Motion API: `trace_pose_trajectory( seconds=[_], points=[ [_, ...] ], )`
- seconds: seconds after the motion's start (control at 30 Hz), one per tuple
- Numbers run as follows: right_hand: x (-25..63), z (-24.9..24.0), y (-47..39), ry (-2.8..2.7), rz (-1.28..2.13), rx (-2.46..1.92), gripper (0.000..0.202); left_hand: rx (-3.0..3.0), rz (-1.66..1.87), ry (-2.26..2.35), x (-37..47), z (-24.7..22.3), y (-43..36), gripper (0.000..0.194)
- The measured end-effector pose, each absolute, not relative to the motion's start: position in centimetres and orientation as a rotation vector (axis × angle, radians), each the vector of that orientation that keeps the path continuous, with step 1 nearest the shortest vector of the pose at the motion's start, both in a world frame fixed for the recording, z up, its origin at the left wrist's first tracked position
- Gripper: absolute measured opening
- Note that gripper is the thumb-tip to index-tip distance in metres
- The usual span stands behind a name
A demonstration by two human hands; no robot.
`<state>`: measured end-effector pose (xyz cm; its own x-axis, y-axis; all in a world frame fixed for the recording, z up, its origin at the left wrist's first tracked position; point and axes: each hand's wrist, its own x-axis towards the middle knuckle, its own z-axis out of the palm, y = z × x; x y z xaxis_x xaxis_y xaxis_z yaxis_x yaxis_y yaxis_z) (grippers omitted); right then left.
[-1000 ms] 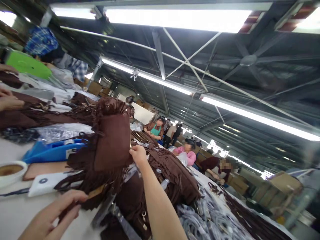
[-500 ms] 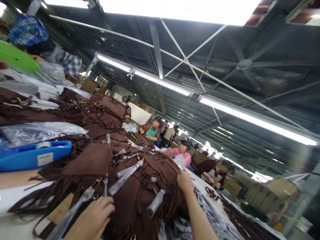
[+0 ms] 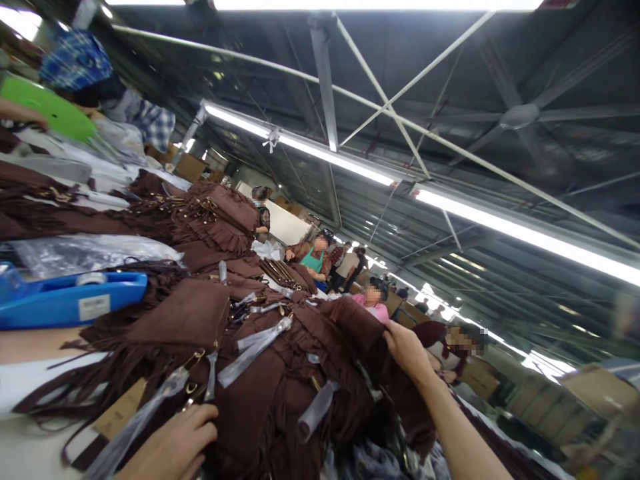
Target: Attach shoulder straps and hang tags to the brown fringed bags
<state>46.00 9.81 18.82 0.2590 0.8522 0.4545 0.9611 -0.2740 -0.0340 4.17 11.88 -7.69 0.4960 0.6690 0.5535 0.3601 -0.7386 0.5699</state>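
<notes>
My right hand [image 3: 407, 350] pinches the edge of a brown fringed bag [image 3: 357, 323] and holds it raised above the pile. The lower part of that bag hangs down beside my wrist. At the lower left, my left hand [image 3: 175, 440] rests, fingers slightly bent and apart, on brown bag material next to a gold clasp [image 3: 193, 389]. Nothing shows in its grasp. Close to it lie a clear plastic-wrapped strap [image 3: 145, 420] and a tan card tag [image 3: 120, 410]. Between my hands are more brown bags with plastic-wrapped parts [image 3: 317, 410].
A blue tape dispenser [image 3: 115, 293] stands at the left beside clear plastic bags [image 3: 100, 253]. Stacked brown bags [image 3: 225, 213] lie farther back. Several co-workers sit or stand along the table, one in a green apron [image 3: 314, 259]. A co-worker's hand is by a green board [image 3: 45, 110].
My right hand has moved right and slightly up, lifting the bag's edge off the pile. My left hand has stayed nearly in place. The view has shifted slightly.
</notes>
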Motion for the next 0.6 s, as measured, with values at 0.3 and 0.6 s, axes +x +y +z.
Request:
trace_pose_trajectory(
  seconds=[0.3, 0.6],
  points=[
    [35.9, 25.8, 1.3, -1.633, 0.177, -1.696, 0.045, 1.645, 1.010, 0.674, 3.7, -2.8, 9.2, 0.034],
    [25.5, 13.7, -0.8, -1.538, 0.900, -1.534, 0.046, 0.735, 0.872, 0.135, 1.1, 1.2, 2.1, 0.060]
  ],
)
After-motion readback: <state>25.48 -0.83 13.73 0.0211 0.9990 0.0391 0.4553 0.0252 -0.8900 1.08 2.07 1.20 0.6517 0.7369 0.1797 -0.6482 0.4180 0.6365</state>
